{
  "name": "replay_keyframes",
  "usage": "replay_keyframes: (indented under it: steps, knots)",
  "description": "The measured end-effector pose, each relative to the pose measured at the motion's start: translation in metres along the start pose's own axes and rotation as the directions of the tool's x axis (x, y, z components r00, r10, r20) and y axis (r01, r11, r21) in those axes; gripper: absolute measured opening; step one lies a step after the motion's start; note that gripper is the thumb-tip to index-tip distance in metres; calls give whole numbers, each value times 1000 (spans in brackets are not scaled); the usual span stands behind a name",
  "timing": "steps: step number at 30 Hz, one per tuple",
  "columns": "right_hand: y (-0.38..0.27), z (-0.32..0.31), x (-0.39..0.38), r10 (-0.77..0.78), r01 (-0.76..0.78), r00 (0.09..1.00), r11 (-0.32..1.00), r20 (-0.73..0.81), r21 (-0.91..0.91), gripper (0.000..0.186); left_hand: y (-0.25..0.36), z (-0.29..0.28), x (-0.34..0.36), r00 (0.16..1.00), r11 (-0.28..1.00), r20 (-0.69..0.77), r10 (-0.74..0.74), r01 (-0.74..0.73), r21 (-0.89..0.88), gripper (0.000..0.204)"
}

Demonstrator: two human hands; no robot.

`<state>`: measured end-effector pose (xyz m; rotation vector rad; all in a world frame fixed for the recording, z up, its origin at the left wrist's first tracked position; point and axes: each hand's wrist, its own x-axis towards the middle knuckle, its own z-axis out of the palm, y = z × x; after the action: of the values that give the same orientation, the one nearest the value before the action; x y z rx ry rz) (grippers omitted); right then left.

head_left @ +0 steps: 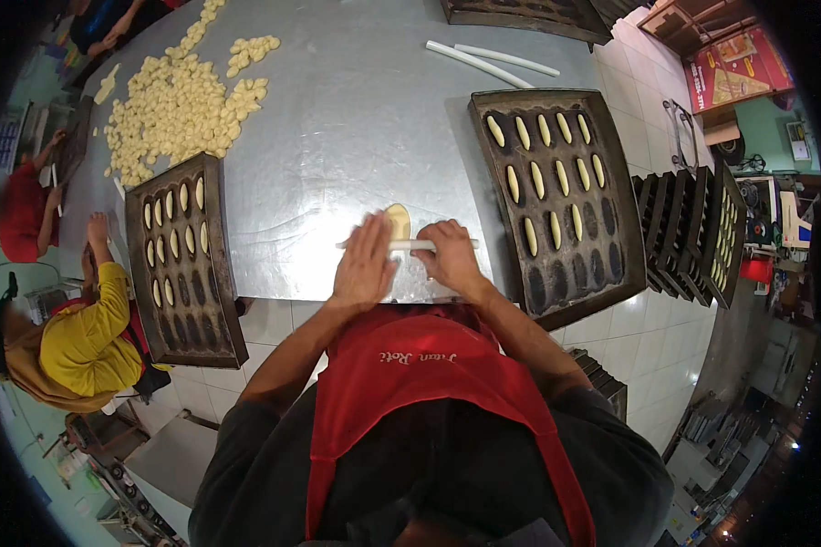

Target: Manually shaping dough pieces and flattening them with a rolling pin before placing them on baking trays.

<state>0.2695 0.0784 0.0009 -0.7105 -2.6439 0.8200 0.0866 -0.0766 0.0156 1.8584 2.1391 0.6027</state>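
Note:
A thin white rolling pin (410, 244) lies crosswise at the near edge of the steel table, over a flattened oval of pale dough (399, 220). My left hand (365, 258) rests on the pin's left part with its fingers stretched out flat. On the right part, my right hand (451, 257) has its fingers curled round the pin. The dough's far end shows beyond the pin, beside my left fingertips.
A dark moulded baking tray (631, 219) with several dough rolls stands at right, another similar tray (231, 310) at left. Dough lumps (178, 114) are heaped at the far left. Two white rods (493, 62) lie far right. Stacked trays (680, 228) stand beyond. Co-workers (82, 342) work at left.

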Motion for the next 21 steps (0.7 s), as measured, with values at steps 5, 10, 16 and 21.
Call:
replay_keyframes:
  steps: [5, 10, 16, 21]
  knots:
    - [4, -12, 50, 220, -282, 941, 930, -259, -234, 37, 12, 11, 7, 997, 993, 83, 10, 0, -121, 61]
    - [-14, 7, 35, -160, 133, 983, 961, -93, -243, 50, 3, 1, 38, 986, 998, -164, -35, 26, -57, 54]
    - [-45, -2, 35, -107, 111, 994, 945, 30, -306, 30, 1, 3, -12, 994, 995, -49, 96, -95, 26, 50]
    - [-46, 51, 114, 52, -57, 981, 998, -185, -18, 46, -23, -35, 10, 985, 961, -148, -88, 44, -274, 27]
